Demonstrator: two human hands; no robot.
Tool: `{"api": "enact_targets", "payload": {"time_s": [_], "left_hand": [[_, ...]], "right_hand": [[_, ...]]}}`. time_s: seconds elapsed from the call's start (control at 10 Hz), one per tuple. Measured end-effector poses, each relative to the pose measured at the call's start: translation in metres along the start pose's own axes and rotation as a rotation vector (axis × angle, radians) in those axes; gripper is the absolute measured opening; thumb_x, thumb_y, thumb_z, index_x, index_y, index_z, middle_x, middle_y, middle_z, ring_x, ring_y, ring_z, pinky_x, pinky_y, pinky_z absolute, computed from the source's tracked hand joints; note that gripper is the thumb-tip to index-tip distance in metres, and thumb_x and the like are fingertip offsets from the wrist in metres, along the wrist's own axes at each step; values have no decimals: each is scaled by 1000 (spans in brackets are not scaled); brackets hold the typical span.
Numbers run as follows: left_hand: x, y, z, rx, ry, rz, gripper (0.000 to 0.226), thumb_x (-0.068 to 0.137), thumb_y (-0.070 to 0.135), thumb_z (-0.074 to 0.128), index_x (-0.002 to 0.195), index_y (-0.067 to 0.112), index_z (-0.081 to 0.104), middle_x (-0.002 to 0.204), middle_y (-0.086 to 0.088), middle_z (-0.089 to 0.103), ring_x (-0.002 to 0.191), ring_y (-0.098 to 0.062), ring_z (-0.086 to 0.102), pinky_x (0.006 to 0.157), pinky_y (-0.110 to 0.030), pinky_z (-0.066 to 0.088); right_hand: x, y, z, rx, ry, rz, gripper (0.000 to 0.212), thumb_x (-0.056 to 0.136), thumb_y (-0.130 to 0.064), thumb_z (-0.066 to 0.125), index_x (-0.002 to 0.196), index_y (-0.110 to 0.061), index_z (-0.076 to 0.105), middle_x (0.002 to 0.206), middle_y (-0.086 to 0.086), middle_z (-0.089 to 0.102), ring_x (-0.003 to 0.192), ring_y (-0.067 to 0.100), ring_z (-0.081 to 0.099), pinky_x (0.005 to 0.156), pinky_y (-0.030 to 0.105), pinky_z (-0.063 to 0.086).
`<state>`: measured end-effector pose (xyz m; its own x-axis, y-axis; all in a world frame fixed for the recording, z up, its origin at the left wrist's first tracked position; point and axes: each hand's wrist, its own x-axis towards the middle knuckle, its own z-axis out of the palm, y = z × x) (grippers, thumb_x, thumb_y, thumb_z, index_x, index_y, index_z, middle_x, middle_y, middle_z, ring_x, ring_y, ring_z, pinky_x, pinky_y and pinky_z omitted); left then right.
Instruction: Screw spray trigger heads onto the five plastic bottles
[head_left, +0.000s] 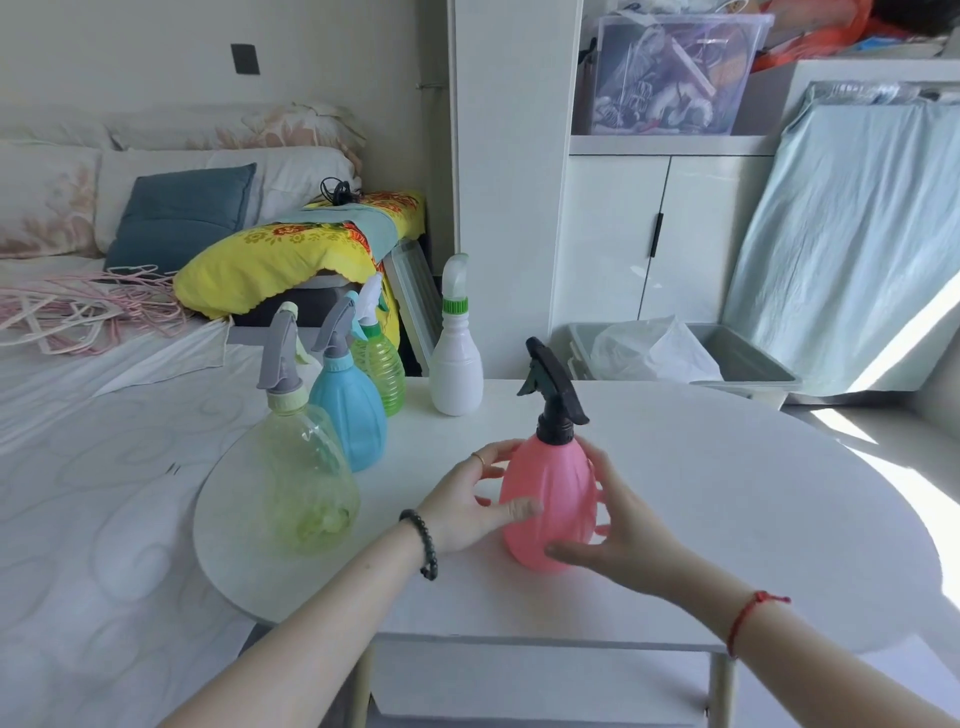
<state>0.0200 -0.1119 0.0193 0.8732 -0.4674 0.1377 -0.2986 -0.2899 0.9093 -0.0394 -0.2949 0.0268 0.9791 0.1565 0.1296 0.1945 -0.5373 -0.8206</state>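
Observation:
A pink bottle (545, 499) with a black trigger head (551, 392) stands upright on the round white table (727, 493). My left hand (467, 506) cups its left side and my right hand (618, 535) its right side, fingers spread around the body. To the left stand a clear yellow-green bottle (306, 478) with a grey trigger, a blue bottle (350, 415) with a grey trigger, and a green ribbed bottle (387, 369) with a white and teal trigger. A white bottle (456, 371) with a green collar and a white head stands further back.
A bed (78, 493) with pink hangers (78, 312) and pillows lies to the left, touching the table's edge. Behind the table are a white cabinet (649, 234), a grey bin (748, 364) with a plastic bag, and a storage box on a shelf.

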Motion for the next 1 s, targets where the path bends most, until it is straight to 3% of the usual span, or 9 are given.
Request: {"api": "enact_targets", "payload": {"time_s": [0.1,0.2,0.4,0.6,0.7,0.8,0.9,1.0], "left_hand": [[0,-8,-8,8,74,4,68,72,48,61,133,36,33,126,16,47,111,-4,49,89,-21,42],[3,-23,-15,-60,228,-86,66,82,40,56,139,23,25,130,6,41,111,-8,47,94,-26,39],[20,-42,-27,-134,403,-144,62,88,36,50,140,17,23,138,-2,43,118,-12,46,97,-25,38],[41,-52,-41,-121,468,-161,64,91,38,41,143,13,14,146,-6,35,127,-13,37,106,-26,31],[47,-57,-46,-95,483,-180,65,91,40,38,144,12,13,148,-8,33,134,-20,34,112,-37,29],[48,-59,-48,-72,481,-199,63,92,39,36,144,12,13,149,-8,31,135,-20,32,111,-33,27],[46,-63,-49,-57,491,-211,64,93,38,35,144,9,10,153,-9,21,140,-21,23,115,-36,20],[35,-64,-44,-86,510,-211,63,93,35,36,143,6,11,152,-12,21,139,-21,23,115,-37,19]], "right_hand": [[16,2,24,42,113,16,102,62,-21,78,140,-31,14,135,0,42,120,23,44,94,46,47],[42,-4,47,26,202,19,102,63,-23,78,142,-24,13,140,5,38,125,24,40,97,35,40],[98,-20,84,54,253,30,101,64,-29,78,142,-15,15,137,13,38,123,31,42,99,42,39],[130,-21,99,46,247,69,101,67,-30,75,143,-19,9,139,14,36,124,32,41,97,41,39],[136,-19,104,58,245,90,102,68,-33,74,143,-22,6,138,14,35,124,32,40,93,37,37],[134,-21,105,62,222,132,101,70,-28,73,143,-18,5,138,16,36,125,31,39,89,28,33],[122,-26,96,85,209,134,99,73,-19,70,144,-13,1,146,15,25,135,27,27,103,30,28],[99,-45,75,307,371,82,85,79,-20,66,143,-17,11,148,9,26,131,23,35,106,38,37]]}}
